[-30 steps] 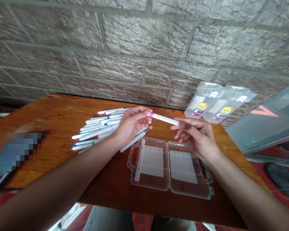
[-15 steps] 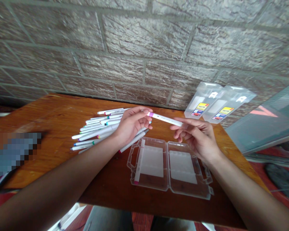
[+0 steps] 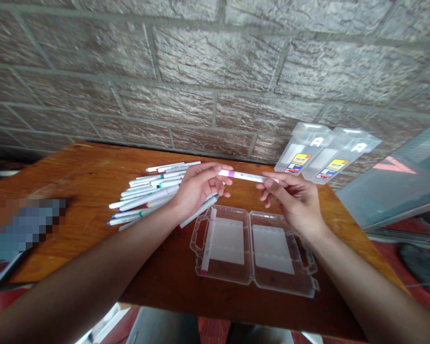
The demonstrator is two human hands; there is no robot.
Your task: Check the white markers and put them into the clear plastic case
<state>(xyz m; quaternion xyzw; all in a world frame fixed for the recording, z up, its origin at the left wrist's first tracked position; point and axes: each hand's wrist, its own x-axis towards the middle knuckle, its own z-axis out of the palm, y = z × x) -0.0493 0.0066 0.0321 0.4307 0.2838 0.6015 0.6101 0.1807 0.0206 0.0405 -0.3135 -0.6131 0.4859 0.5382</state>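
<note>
My left hand point(image 3: 198, 186) and my right hand point(image 3: 294, 200) hold one white marker point(image 3: 249, 177) between them, level above the table. The left fingers pinch its purple-banded end, the right fingers pinch the other end. Below the hands lies an open clear plastic case point(image 3: 254, 248) on the wooden table point(image 3: 75, 186). One white marker with a pink tip point(image 3: 208, 240) lies in the case's left half. A loose pile of white markers point(image 3: 150, 193) lies on the table under and left of my left wrist.
Two closed clear marker cases point(image 3: 322, 150) with yellow labels lean against the brick wall point(image 3: 200, 71) at the back right. A glass pane point(image 3: 397, 186) slants at the right. A blurred patch point(image 3: 17, 229) sits at the table's left edge.
The marker has tilted from slanting down to the right to nearly level. My right fingers have closed on its far end. The view shifted slightly.
</note>
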